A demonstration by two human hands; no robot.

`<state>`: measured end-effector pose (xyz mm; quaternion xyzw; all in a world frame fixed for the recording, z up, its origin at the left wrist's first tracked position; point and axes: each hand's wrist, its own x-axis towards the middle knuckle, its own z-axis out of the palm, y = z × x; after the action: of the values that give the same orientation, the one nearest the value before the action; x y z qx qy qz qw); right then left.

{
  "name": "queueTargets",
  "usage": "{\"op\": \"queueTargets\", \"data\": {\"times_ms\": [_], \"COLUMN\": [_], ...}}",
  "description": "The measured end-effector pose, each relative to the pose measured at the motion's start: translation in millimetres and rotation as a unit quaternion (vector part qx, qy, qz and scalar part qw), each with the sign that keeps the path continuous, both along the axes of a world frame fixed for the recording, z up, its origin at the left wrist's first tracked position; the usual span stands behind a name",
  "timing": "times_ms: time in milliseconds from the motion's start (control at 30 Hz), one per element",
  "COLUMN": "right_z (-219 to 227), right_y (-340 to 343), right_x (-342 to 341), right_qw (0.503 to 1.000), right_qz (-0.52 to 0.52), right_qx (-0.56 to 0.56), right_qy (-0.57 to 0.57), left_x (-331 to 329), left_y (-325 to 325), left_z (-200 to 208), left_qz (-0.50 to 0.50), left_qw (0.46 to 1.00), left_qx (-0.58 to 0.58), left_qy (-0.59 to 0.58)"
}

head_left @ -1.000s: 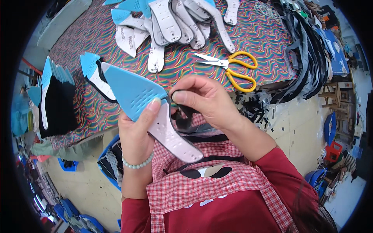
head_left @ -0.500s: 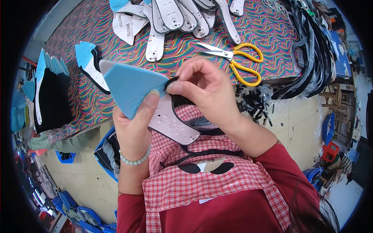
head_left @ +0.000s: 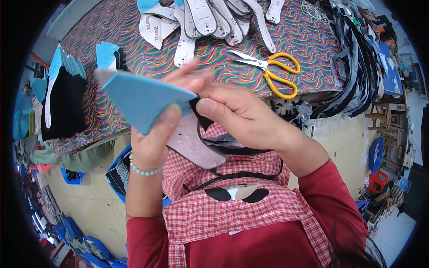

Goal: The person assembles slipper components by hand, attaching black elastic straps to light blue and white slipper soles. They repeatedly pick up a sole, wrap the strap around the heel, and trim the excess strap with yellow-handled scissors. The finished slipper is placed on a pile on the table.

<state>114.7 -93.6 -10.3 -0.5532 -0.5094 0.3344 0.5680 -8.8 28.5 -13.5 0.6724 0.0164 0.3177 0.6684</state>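
My left hand [head_left: 154, 143] grips a curved shoe-upper-like piece, its thumb on the front face and its fingers behind. The piece has a blue pointed panel [head_left: 143, 100] and a pale, dark-edged tail [head_left: 192, 145] hanging below. At the panel's right corner, my right hand [head_left: 241, 109] pinches a black strip [head_left: 203, 119] between thumb and fingers. Fingertips of the left hand show past the panel's upper edge, slightly blurred. Beyond the right hand, yellow-handled scissors [head_left: 264, 64] lie partly open on the table.
The table wears a wavy multicoloured cloth [head_left: 313, 49]. Pale, dark-edged pieces [head_left: 199, 18] are heaped at its far side. At left stand a black-and-blue stack [head_left: 67, 107] and a smaller blue-tipped bundle [head_left: 105, 56]. Black straps [head_left: 355, 58] hang off the right edge. A blue bin [head_left: 111, 172] sits below.
The blue panel has shifted left and tilted. Fingers of my left hand now extend past its upper edge. My right hand has turned flatter, and the black strip now hangs lower beneath its thumb.
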Motion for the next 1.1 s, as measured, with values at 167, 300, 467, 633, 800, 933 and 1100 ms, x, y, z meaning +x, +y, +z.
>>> {"op": "queueTargets", "data": {"times_ms": [167,300,467,633,800,933,1100], "right_z": [-7.4,-15.7,-23.3,-25.4,-29.5,-28.3,-38.8], "right_y": [-2.2,-11.5,-10.6,-16.3,-22.2,-14.5,-2.0], "right_x": [-20.1,-19.9,-22.5,-23.4,-27.3,-19.6,-19.7], "right_qw": [0.991,0.978,0.990,0.994,0.995,0.990,0.933], "right_qz": [-0.110,-0.139,-0.112,-0.080,-0.020,-0.103,-0.234], "right_qx": [0.051,0.045,0.087,0.058,-0.035,-0.078,-0.001], "right_qy": [0.059,0.148,-0.020,0.040,0.094,-0.059,-0.274], "left_x": [-8.1,-14.4,-14.4,-11.6,-5.7,17.2,22.4], "left_y": [-8.5,-8.4,-15.0,-14.8,-16.6,-1.1,-22.9], "left_z": [-6.4,-0.4,12.3,22.7,22.0,15.4,-28.4], "left_qz": [0.031,0.052,0.077,0.084,0.067,0.053,0.092], "left_qw": [0.993,0.990,0.983,0.988,0.982,0.942,0.957], "left_qx": [-0.112,-0.127,-0.164,-0.120,-0.165,-0.263,-0.200], "left_qy": [-0.022,-0.041,0.021,0.057,0.065,0.200,0.190]}}
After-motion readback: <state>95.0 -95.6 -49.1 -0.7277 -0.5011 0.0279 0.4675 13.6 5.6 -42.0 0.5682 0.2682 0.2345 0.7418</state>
